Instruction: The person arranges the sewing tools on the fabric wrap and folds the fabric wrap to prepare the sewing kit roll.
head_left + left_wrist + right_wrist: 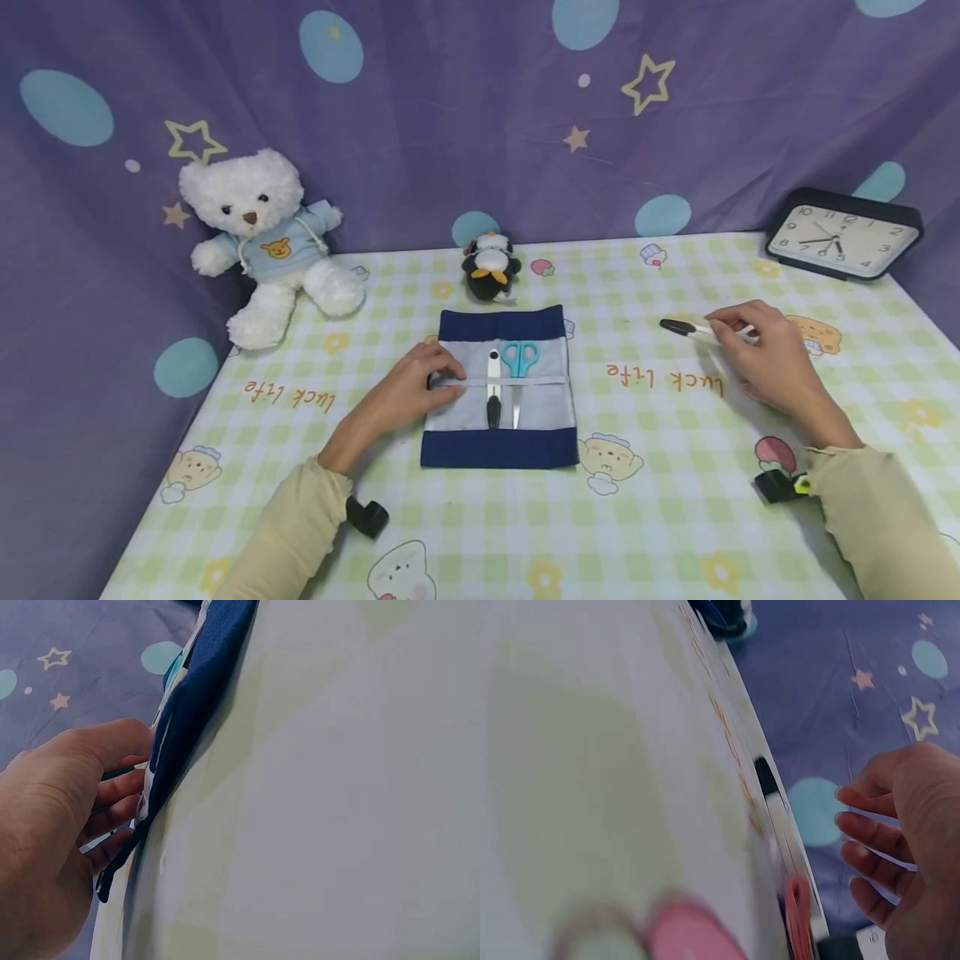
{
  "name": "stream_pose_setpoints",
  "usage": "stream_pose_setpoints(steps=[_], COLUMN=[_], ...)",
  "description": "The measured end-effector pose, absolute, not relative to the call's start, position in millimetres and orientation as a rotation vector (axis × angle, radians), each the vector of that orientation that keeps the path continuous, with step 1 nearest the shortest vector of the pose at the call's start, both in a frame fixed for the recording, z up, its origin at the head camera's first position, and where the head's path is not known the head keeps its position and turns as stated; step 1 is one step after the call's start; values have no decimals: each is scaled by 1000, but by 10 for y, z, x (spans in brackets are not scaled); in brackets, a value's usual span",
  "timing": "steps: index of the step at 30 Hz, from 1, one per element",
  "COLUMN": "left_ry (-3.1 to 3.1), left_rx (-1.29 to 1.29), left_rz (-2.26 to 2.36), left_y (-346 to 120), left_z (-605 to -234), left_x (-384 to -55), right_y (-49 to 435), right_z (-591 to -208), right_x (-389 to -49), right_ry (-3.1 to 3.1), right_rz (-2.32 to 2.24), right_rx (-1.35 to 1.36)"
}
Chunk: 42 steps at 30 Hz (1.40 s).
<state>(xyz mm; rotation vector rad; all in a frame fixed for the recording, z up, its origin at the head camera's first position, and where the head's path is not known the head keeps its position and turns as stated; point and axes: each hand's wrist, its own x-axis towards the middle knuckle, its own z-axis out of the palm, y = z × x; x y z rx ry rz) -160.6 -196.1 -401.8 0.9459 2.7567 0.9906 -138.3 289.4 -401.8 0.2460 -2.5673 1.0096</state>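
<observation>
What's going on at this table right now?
Someone has an open pouch lying flat on the table. Their left hand is at its left edge, by the end of the strap; whether it pinches anything isn't clear. The right hand hovers over a black-tipped white tool, with no grip on it that I can see. In the pouch, a similar tool and teal-handled scissors lie side by side under the strap.

Pouch (501, 450): grey, navy-banded; unfolded, strap (551, 380) across its middle.
White tool (702, 333): slim, black-ended; lies to the right of the pouch, well apart.
</observation>
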Motion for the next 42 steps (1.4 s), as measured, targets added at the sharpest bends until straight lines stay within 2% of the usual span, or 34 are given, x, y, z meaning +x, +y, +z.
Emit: stream_pose_setpoints(steps=[6,12,42], left_ry=[2750,2750,2759], left_rx=[961,972,953], left_rz=[992,993,976], left_y=[-1962,-1965,-1949], left_z=[-4030,-4032,-4025], left_x=[-1617,-1618,-1611], right_y=[3134,3267,3342], right_z=[-4048,-4094,-4170], right_x=[-1313,-1288,-1353], right_ry=[-2654,-2685,-2769], right_rz=[947,883,844], right_rx=[145,164,250])
